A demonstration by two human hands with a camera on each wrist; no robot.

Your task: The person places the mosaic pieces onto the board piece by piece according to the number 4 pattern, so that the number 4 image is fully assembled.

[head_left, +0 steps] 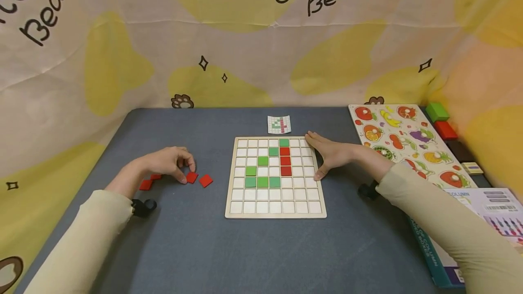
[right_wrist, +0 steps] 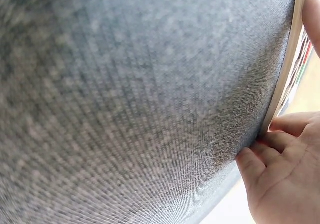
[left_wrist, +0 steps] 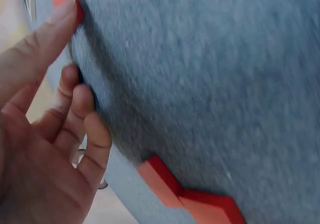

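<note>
The desk [head_left: 204, 248] is dark grey-blue. The board [head_left: 275, 212] is pale wood with white squares, some green tiles [head_left: 263, 182] and three red tiles [head_left: 285, 161]. The loose tiles [head_left: 199, 179] are red.

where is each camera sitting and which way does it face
Head: worn on the head, looking forward and down at the grid board, both sleeves, left hand and right hand.
Left wrist: close over the grey table, showing the left hand's fingers and red tiles.
Right wrist: low along the table to the board's edge, right hand at it.
Shared: head and left wrist views both show the red tiles.
</note>
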